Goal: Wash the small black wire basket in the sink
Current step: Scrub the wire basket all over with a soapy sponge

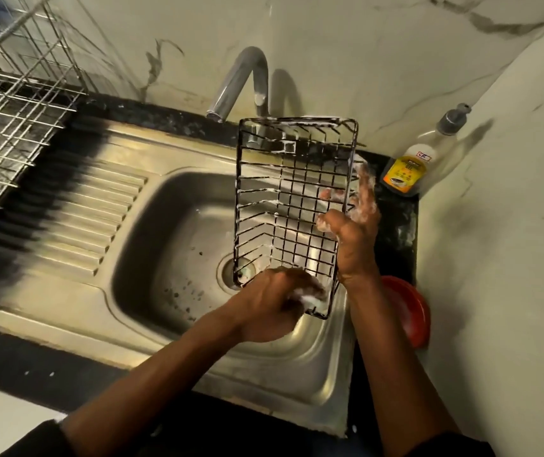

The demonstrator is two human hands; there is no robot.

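Observation:
The small black wire basket [292, 206] hangs tilted over the steel sink [178, 245], its wires streaked with white suds. My right hand [354, 219] grips the basket's right rim, thumb inside and soapy fingers outside. At the near corner of the basket my left hand [277, 301] holds a foamy scrubbing pad [310, 296] against the wires. The pad is mostly hidden by my fingers.
The tap [241, 84] curves over the sink's back edge with no water running. A dish-soap bottle [425, 153] stands in the right corner, a red bowl [409, 311] near my right wrist. A metal dish rack [13, 103] sits left of the ribbed drainboard [76, 219].

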